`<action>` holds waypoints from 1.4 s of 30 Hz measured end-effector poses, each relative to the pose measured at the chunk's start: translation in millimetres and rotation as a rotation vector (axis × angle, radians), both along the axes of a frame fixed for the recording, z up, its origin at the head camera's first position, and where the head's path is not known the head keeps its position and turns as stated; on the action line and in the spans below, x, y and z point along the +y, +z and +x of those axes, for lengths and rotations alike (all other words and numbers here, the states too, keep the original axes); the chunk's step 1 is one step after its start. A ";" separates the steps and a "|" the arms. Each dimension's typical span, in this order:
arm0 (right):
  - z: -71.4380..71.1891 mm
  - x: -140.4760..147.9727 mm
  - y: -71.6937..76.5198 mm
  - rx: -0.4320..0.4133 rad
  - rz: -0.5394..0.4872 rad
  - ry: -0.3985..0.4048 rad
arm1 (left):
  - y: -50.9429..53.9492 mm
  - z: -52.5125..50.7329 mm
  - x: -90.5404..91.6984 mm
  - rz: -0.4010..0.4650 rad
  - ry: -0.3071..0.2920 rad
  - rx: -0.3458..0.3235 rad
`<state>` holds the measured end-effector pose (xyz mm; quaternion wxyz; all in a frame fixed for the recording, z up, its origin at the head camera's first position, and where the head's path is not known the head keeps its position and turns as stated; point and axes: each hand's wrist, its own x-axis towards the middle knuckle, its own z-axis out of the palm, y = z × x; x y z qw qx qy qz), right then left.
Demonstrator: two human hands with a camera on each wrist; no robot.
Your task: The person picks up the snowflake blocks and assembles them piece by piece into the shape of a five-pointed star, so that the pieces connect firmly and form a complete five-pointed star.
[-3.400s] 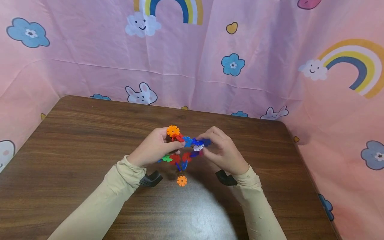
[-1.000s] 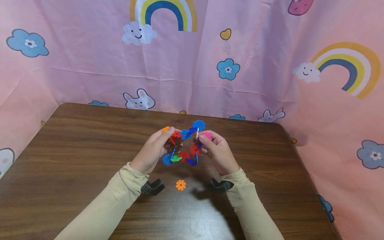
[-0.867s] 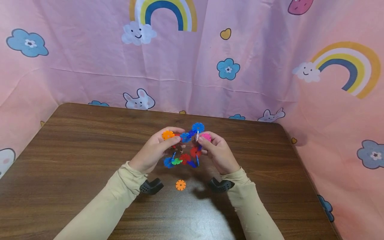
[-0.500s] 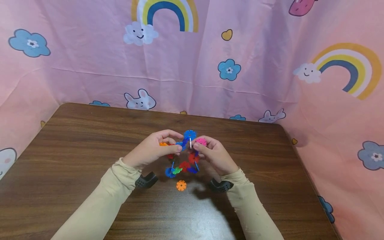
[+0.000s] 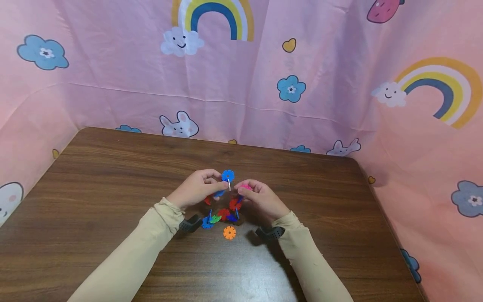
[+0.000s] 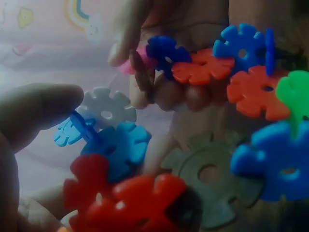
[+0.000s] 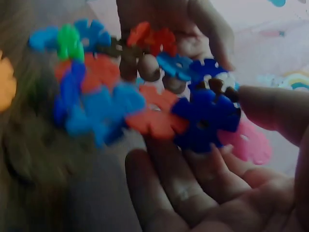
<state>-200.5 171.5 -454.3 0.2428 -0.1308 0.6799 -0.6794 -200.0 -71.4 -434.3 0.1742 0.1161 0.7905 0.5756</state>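
Observation:
A looping chain of notched plastic snowflake discs hangs between my two hands above the table. Its lower run shows a red disc, a green disc and a blue disc. My left hand pinches one end, near an upright blue disc and a white disc. The other end, with a pink disc and a brown disc, is gripped between the thumb and fingers of my right hand. A gap separates the white disc from the pink one in the head view.
One loose orange disc lies flat on the brown wooden table, just in front of the chain. Pink patterned cloth hangs behind and beside the table. A black wrist camera sits under the left wrist, another under the right.
Both hands have come lower and nearer the body, with the chain sinking toward the table. My left grip has shifted along to the blue and white end. The white disc now stands apart from my right fingers.

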 end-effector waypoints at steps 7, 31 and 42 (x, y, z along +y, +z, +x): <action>-4.5 1.5 -6.2 0.085 0.162 0.007 | -12.9 -3.8 4.9 -0.005 -0.002 0.035; -6.5 9.7 -2.1 0.173 0.256 -0.030 | -11.6 -6.5 0.8 0.007 0.082 0.107; 14.9 7.5 24.6 0.587 0.610 0.233 | -7.7 -6.2 -3.4 -0.016 0.098 0.127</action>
